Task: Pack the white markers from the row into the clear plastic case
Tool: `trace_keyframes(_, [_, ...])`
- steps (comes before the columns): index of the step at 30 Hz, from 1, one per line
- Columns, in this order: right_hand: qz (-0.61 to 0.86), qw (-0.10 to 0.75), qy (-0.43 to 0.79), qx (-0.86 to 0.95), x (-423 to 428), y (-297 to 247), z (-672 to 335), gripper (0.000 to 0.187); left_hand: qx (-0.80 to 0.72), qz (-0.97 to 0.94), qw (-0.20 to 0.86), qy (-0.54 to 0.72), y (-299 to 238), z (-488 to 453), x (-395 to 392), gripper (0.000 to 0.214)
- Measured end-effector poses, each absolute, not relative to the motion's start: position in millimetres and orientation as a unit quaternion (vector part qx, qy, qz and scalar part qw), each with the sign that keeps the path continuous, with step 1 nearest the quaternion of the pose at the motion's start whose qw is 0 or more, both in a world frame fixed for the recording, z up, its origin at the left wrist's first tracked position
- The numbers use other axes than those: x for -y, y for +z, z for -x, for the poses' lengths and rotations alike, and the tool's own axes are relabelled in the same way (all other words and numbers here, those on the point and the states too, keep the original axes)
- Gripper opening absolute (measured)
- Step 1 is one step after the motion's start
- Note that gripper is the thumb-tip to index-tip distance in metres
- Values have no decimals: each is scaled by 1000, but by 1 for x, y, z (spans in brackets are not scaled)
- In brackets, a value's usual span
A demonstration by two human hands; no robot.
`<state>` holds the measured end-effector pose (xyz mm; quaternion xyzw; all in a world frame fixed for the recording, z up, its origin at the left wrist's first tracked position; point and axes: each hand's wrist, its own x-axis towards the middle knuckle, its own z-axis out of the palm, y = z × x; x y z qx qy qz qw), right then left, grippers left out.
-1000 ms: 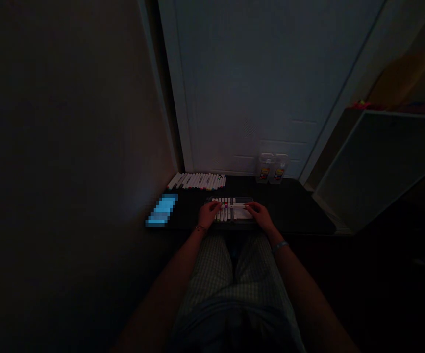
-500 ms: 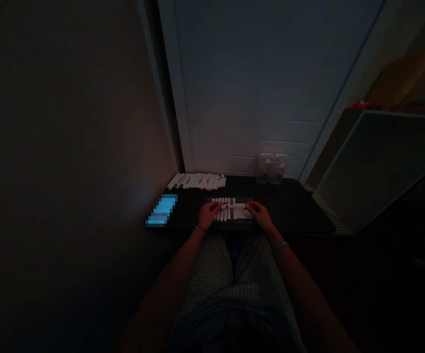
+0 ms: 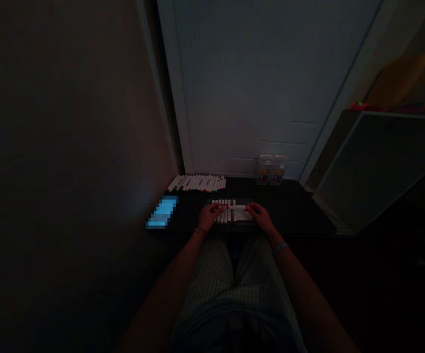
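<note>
Between my two hands a white marker point(image 3: 237, 207) with a purple band lies level, held at both ends. My left hand point(image 3: 208, 215) is closed on its left end, by the purple part. At the other end, the fingertips of my right hand point(image 3: 260, 215) pinch the marker. Beneath it lies an open clear case point(image 3: 248, 223). Several white markers point(image 3: 224, 218) sit side by side in the case's left half. The light is dim, so fine detail at the fingertips is hard to make out.
A row of white markers point(image 3: 199, 183) with coloured ends lies at the back left of the black table point(image 3: 289, 206). Two clear cases with labels point(image 3: 272, 170) stand against the white door point(image 3: 249, 88). A glowing, pixelated screen point(image 3: 162, 212) lies at the left edge.
The marker between my hands has shifted slightly, and its purple part shows more clearly beside my left fingers. Both hands stay in nearly the same place over the case.
</note>
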<state>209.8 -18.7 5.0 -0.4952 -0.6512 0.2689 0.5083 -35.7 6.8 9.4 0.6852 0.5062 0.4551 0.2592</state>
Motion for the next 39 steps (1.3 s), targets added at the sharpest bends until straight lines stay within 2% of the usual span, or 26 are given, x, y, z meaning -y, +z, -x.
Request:
trace_keyframes(21, [494, 491, 251, 673, 22, 9, -208, 30, -495, -672, 297, 465, 8, 34, -10, 34])
trace_keyframes(29, [497, 488, 243, 675, 22, 12, -208, 36, -497, -678, 289, 459, 6, 35, -10, 35])
trace_keyframes(39, [474, 485, 261, 687, 22, 11, -207, 32, -506, -686, 267, 450, 8, 37, -9, 36])
